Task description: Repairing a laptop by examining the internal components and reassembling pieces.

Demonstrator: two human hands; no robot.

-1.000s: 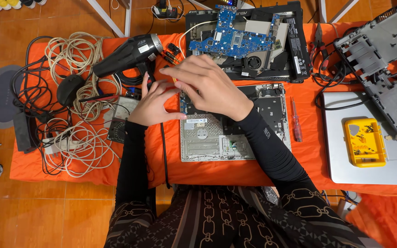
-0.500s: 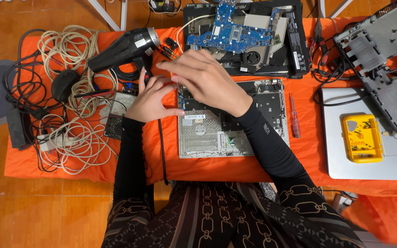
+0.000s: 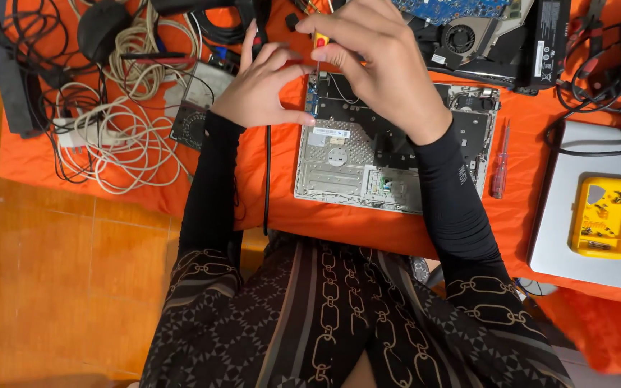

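**Two hands working over an opened laptop shell**

Both hands are meeting at the upper left corner of the silver, opened laptop base with its dark inner panel [image 3: 389,151], which is lying flat on the orange cloth-covered table [image 3: 368,223] directly in front of the seated person. The right hand [image 3: 386,68] is pinching a small screwdriver with a yellow and red handle [image 3: 320,44] between thumb and fingertips, its thin shaft pointing straight down at the corner of the shell. The left hand [image 3: 264,86] is sitting just beside it with the fingers loosely spread and half curled, holding nothing, the thumb tip resting at the shell's left edge. Black sleeves are covering both forearms.

To the right of the shell, a slim red-handled screwdriver [image 3: 499,162] is lying on the cloth, close to the shell but apart from it. Further right, a yellow plastic parts box [image 3: 605,217] is resting on top of a closed silver laptop [image 3: 576,251]. Behind the hands, a black laptop chassis with a round cooling fan [image 3: 468,43] is sitting at the far edge. Off to the left, a tangled bundle of cream-coloured cables [image 3: 120,136] is spreading across the cloth, next to an analogue multimeter with a pale dial face [image 3: 199,100].
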